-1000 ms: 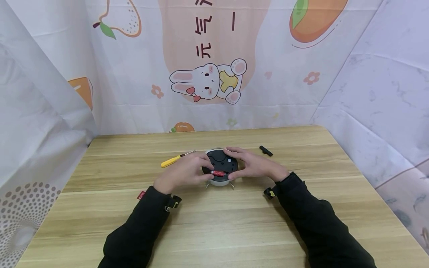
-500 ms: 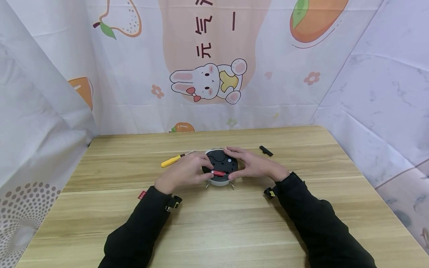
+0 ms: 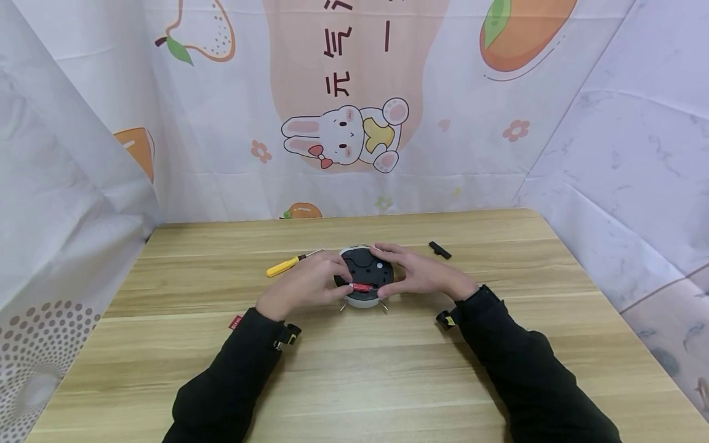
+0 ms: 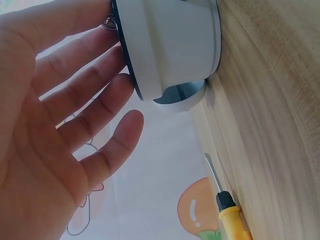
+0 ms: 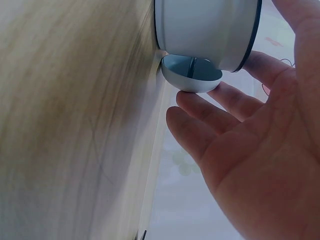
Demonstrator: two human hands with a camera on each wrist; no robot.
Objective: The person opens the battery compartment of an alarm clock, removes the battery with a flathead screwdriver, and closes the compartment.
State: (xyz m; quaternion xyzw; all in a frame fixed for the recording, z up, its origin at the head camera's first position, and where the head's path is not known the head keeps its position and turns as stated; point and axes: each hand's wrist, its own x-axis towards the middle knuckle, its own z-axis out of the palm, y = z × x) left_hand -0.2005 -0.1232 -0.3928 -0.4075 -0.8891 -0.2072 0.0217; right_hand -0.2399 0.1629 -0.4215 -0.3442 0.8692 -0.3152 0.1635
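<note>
An alarm clock [image 3: 364, 261] with a black back and white casing lies face down on the table. A red battery [image 3: 362, 287] sits in the slot on its back. My left hand [image 3: 307, 277] is at the clock's left side, its thumb touching the battery's left end and its fingers spread against the rim. On the other side, my right hand [image 3: 421, 272] holds the clock's edge between thumb and fingers. A rounded bell [image 5: 192, 82] shows near the right fingers in the right wrist view. The left thumb is hidden in the left wrist view.
A yellow-handled screwdriver [image 3: 284, 266] lies left of the clock, close to the left hand. The small black battery cover [image 3: 440, 249] lies behind the right hand. A wooden table [image 3: 360, 381] carries everything, with printed cloth curtains [image 3: 221, 184] around its back and sides.
The left thumb has shifted very slightly on the battery's left end. Otherwise both hands and the clock stay in place.
</note>
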